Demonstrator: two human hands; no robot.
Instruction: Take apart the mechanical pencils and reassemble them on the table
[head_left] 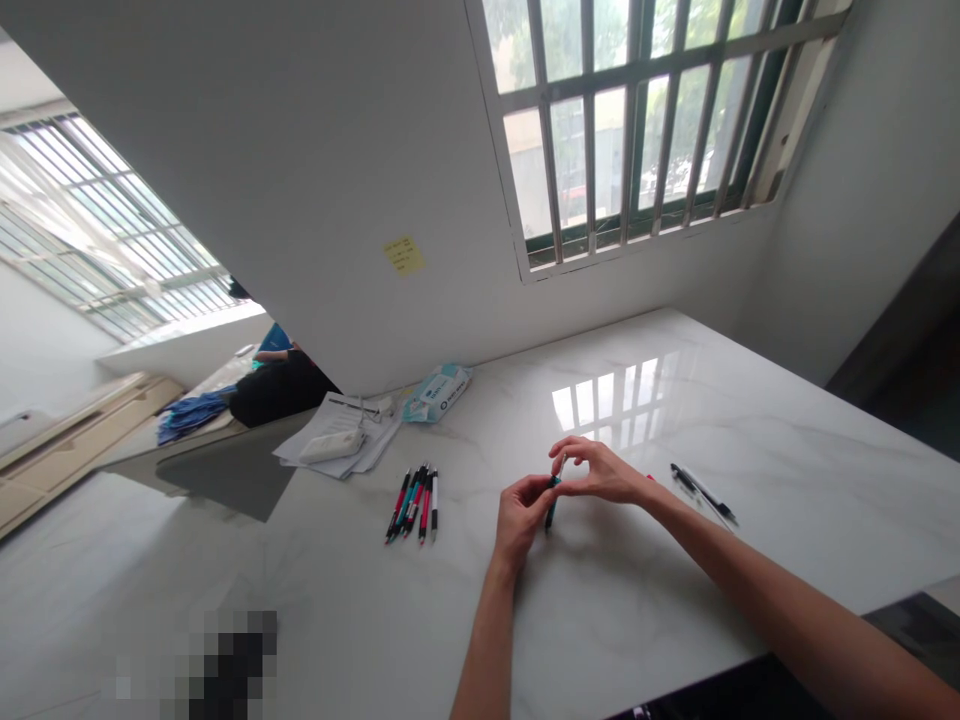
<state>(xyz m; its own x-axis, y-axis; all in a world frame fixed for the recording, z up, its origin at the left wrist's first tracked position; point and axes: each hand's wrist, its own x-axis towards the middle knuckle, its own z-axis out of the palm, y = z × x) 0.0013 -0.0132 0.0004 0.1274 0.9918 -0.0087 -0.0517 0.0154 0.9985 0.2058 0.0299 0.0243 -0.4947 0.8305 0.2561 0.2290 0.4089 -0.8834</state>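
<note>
My left hand point(517, 520) is closed around a slim pen point(551, 516) with a dark lower end and a bit of teal at the fingers. Above it, my right hand point(600, 472) pinches the pen's pale upper end between thumb and fingers. Both hands meet over the white marbled table point(600, 620), and the fingers cover much of the pen. Left of them lies a group of several pens point(412, 505) in red, teal, black and white. Black and white pen parts point(705, 492) lie beyond my right forearm. Something small and red peeks out by my right wrist.
A wet-wipes pack point(437, 392) lies by the wall, beside papers point(375, 445) with a white device point(331, 446) on them. A yellow note point(403, 256) sticks to the wall, left of a barred window point(637, 130). A person in dark clothing point(277, 390) is partly visible at left.
</note>
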